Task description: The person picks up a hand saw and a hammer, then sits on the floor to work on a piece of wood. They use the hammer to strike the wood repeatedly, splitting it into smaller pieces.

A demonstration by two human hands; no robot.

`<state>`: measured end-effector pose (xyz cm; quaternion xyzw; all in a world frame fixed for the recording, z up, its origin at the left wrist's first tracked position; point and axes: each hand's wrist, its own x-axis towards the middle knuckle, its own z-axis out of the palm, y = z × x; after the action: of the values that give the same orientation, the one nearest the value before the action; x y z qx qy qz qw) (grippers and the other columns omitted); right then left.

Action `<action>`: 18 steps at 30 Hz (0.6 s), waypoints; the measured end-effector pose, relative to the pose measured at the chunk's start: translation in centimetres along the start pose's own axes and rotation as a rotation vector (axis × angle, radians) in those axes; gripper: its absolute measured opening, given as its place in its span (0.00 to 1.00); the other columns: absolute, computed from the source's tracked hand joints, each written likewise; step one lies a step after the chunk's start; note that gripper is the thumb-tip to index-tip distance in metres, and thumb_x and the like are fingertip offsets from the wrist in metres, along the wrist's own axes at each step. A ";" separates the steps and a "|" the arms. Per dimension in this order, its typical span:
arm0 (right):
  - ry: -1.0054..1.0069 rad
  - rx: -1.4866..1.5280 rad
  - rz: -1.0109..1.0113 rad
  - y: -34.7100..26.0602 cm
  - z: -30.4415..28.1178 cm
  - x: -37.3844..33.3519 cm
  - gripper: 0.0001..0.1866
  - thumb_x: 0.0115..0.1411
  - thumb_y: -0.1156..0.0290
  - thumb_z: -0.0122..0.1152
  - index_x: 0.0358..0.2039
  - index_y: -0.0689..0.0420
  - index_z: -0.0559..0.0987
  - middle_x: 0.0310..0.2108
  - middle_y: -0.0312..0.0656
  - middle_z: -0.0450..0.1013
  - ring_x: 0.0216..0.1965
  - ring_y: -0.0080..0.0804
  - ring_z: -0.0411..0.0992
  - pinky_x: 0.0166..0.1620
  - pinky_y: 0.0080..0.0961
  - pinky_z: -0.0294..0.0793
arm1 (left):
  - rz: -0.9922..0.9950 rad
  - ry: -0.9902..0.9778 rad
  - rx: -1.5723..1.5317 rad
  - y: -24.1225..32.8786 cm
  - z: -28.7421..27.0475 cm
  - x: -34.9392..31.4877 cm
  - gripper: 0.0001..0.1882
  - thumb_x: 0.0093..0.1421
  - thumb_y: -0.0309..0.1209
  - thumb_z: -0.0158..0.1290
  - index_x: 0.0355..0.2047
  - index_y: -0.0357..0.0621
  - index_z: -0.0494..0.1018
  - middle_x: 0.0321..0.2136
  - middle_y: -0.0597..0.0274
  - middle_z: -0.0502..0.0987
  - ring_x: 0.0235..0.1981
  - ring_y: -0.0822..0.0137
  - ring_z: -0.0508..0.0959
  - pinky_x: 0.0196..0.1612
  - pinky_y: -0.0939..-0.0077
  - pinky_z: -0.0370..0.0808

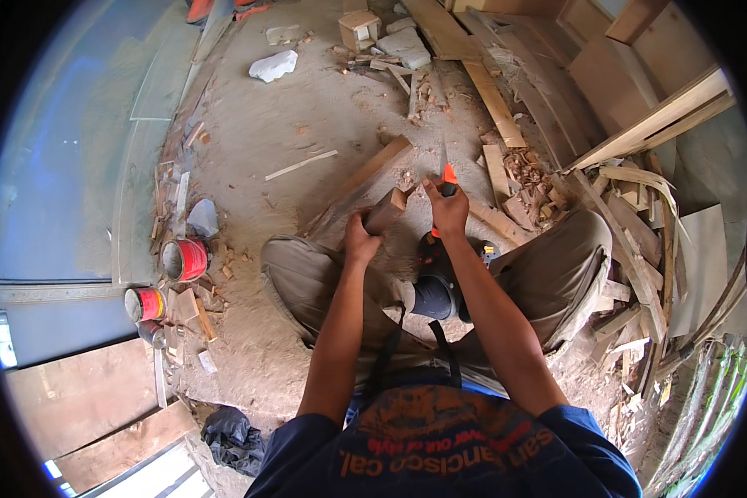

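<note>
The floor here is bare, dusty and brown, strewn with crumbs and splinters, and a big blue-grey panel runs along the left of the room. Along the right I see boards and split timber piled and leaning, too tangled to count, with one heap of wood chips beside them. Near the panel stand three cans: one red can, one red-and-yellow can and one smaller dark can. One black plastic bag lies crumpled behind them, nearer the person. Farther off are one white slab and one small wooden box, and one thin pale strip lies on open floor. The person sits with knees spread wide and two hands at work between them: the left hand is wrapped around one wood block, its cut end facing away, while the right hand, just beside it, is curled around one bladed tool with an orange-and-black handle, blade pointing away from the body.
</note>
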<state>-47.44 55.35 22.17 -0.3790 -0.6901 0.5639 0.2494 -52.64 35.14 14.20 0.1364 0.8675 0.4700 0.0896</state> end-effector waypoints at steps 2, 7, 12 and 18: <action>0.003 0.097 -0.053 0.6 1.1 -0.2 0.20 0.53 0.59 0.74 0.26 0.62 0.76 0.19 0.39 0.73 0.22 0.27 0.70 0.32 0.30 0.72 | 0.033 0.002 -0.021 0.4 0.1 -0.2 0.35 0.38 0.27 0.71 0.49 0.42 0.70 0.48 0.51 0.74 0.52 0.48 0.73 0.55 0.56 0.71; -0.038 0.076 -0.035 0.1 3.6 -0.6 0.16 0.52 0.64 0.73 0.26 0.62 0.77 0.20 0.40 0.75 0.23 0.28 0.72 0.32 0.31 0.72 | -0.053 0.053 0.006 0.9 -1.2 -1.1 0.54 0.35 0.31 0.75 0.62 0.40 0.58 0.57 0.44 0.65 0.60 0.43 0.65 0.62 0.53 0.64; -0.019 0.061 -0.054 -0.7 3.3 -0.1 0.15 0.52 0.66 0.73 0.26 0.63 0.77 0.20 0.41 0.75 0.23 0.28 0.72 0.31 0.31 0.72 | 0.189 0.235 0.203 8.5 -3.5 -2.8 0.66 0.35 0.40 0.77 0.69 0.43 0.47 0.65 0.45 0.57 0.67 0.42 0.56 0.67 0.46 0.56; -0.111 0.142 -0.073 -1.4 2.2 -1.3 0.15 0.55 0.65 0.72 0.26 0.63 0.76 0.20 0.38 0.73 0.23 0.23 0.68 0.29 0.29 0.70 | 0.210 -0.196 0.335 8.0 -2.8 1.7 0.46 0.40 0.37 0.69 0.60 0.43 0.63 0.55 0.48 0.72 0.59 0.49 0.69 0.65 0.49 0.57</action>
<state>-48.70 52.95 23.14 -0.3029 -0.6746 0.6220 0.2573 -53.85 37.59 22.38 0.2840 0.9017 0.3103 0.1002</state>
